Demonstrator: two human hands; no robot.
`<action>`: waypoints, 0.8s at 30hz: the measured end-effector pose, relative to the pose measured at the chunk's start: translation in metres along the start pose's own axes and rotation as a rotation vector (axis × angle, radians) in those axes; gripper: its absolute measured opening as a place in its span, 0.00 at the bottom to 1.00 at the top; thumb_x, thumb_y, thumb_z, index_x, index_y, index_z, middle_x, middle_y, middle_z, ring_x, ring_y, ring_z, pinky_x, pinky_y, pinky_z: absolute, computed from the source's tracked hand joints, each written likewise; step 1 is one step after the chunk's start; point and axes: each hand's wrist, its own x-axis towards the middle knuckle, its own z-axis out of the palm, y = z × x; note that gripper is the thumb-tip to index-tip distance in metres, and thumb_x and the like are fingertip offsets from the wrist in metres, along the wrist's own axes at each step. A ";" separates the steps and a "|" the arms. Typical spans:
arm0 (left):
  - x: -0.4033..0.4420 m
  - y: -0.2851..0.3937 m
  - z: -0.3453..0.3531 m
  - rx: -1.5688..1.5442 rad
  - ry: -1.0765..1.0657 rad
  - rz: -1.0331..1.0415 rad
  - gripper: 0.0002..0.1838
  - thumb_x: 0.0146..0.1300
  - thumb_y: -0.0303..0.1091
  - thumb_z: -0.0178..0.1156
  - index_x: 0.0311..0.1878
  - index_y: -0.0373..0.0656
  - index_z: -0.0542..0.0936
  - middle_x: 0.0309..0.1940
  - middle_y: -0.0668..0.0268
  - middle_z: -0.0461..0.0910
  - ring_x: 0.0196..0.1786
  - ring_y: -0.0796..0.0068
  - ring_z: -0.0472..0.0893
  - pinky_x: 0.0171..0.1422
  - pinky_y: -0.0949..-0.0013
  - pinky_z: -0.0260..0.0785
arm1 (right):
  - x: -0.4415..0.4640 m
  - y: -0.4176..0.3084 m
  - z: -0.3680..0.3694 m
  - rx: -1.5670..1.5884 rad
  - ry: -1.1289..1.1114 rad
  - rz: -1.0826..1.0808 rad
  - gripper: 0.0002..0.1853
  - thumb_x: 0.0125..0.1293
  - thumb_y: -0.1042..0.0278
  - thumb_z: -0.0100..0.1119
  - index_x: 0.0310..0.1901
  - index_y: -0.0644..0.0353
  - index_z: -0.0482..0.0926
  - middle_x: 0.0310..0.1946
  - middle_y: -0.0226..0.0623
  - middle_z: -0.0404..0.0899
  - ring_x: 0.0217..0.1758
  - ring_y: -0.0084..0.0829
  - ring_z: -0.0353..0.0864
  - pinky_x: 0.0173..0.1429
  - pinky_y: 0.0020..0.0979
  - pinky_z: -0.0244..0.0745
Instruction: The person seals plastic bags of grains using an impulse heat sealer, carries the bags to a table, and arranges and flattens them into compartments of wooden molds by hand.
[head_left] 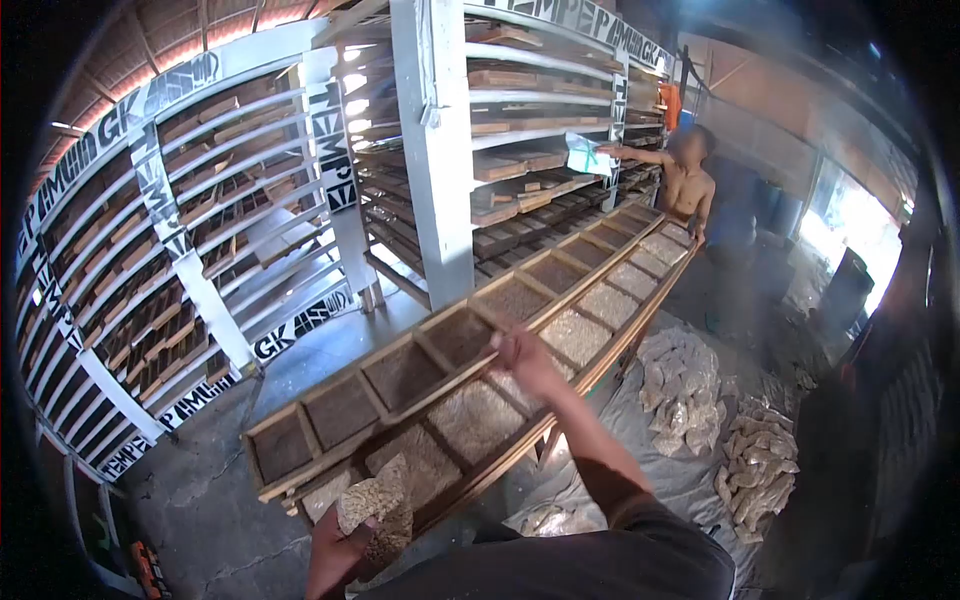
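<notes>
My left hand [342, 545], low at the left, is closed round a clear packet of pale beans [378, 508]. The packet is tilted over the near end of a long wooden tray [470, 470] whose compartments hold pale, grainy contents. My right hand [528, 362] is over the inner rail of a second long divided wooden frame [385, 412], which lies offset on top of that tray. Its fingers look curled at the rail but are blurred, so I cannot tell whether they grip it. The upper frame's compartments show a dark mesh-like bottom.
A person [690, 190] stands at the tray's far end, one hand near it, the other holding out a pale blue-white sheet [588, 155]. Slatted racks [200, 230] and a white post [432, 150] line the left. Filled packets [680, 385] lie piled on a floor sheet [590, 480] at right.
</notes>
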 end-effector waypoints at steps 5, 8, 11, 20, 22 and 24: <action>0.055 0.024 0.019 0.101 0.087 -0.119 0.21 0.70 0.28 0.66 0.65 0.36 0.78 0.51 0.65 0.87 0.51 0.75 0.83 0.60 0.66 0.74 | 0.215 -0.076 -0.142 -0.242 0.245 -0.107 0.31 0.76 0.66 0.54 0.78 0.57 0.61 0.43 0.46 0.86 0.33 0.30 0.80 0.35 0.31 0.77; 0.074 0.013 0.024 0.114 0.153 -0.007 0.24 0.69 0.43 0.72 0.62 0.39 0.81 0.50 0.62 0.88 0.51 0.70 0.85 0.57 0.60 0.77 | 0.374 -0.059 -0.239 -0.943 0.357 -0.212 0.34 0.68 0.62 0.62 0.75 0.55 0.65 0.50 0.51 0.85 0.50 0.44 0.81 0.49 0.41 0.79; 0.086 -0.035 0.006 0.263 0.243 -0.078 0.26 0.66 0.43 0.74 0.61 0.39 0.82 0.50 0.61 0.88 0.52 0.69 0.85 0.57 0.60 0.77 | 0.488 -0.055 -0.306 -1.065 0.498 -0.043 0.38 0.66 0.58 0.63 0.77 0.49 0.61 0.52 0.50 0.85 0.56 0.48 0.83 0.51 0.46 0.82; 0.091 0.031 0.047 -0.076 0.435 -0.454 0.41 0.72 0.34 0.65 0.83 0.39 0.57 0.83 0.54 0.57 0.81 0.55 0.63 0.82 0.56 0.59 | 0.504 -0.131 -0.280 -0.589 0.118 0.307 0.37 0.78 0.58 0.49 0.84 0.28 0.48 0.41 0.32 0.82 0.36 0.28 0.81 0.45 0.45 0.87; 0.089 0.016 0.044 -0.163 0.508 -0.487 0.46 0.73 0.25 0.61 0.87 0.46 0.46 0.86 0.57 0.48 0.80 0.56 0.65 0.77 0.55 0.68 | 0.539 -0.120 -0.307 -0.560 0.073 0.430 0.27 0.77 0.49 0.52 0.74 0.42 0.71 0.34 0.33 0.83 0.34 0.28 0.81 0.47 0.43 0.86; 0.085 0.023 0.046 -0.132 0.544 -0.432 0.45 0.72 0.19 0.57 0.87 0.44 0.48 0.77 0.55 0.64 0.71 0.58 0.72 0.70 0.61 0.69 | 0.591 -0.094 -0.343 -0.627 0.103 0.473 0.26 0.75 0.44 0.54 0.64 0.52 0.81 0.33 0.38 0.85 0.34 0.33 0.84 0.46 0.44 0.86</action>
